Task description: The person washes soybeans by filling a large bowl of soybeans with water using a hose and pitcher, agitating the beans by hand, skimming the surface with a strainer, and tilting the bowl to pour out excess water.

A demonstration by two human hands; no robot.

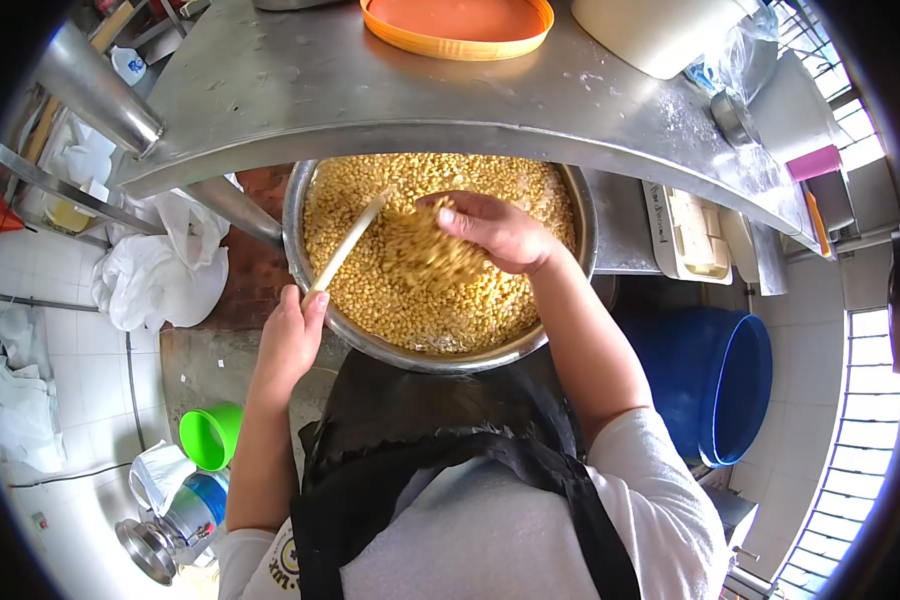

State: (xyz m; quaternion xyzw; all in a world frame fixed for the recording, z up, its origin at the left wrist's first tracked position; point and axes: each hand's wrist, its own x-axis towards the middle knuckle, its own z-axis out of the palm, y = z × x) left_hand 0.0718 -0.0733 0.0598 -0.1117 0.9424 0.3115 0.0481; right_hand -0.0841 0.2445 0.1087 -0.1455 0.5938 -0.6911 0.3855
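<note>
A wide metal bowl (589, 215) full of yellow kernels (355, 285) stands in front of me, partly under the edge of a metal shelf. My left hand (292, 335) is closed on the lower end of a pale stick or handle (348, 243) at the bowl's left rim; its upper end reaches over the kernels. Above the middle of the bowl, my right hand (495, 232) is curled, with kernels falling or moving below it in a blur. Its palm side is partly hidden, but some kernels show at its fingers.
The metal shelf (270, 95) carries an orange tray (460, 22) and a white tub (650, 30). To the right are a blue barrel (710, 385) and a labelled white container (663, 235). A green bucket (210, 437) and white bags (155, 275) are on the left.
</note>
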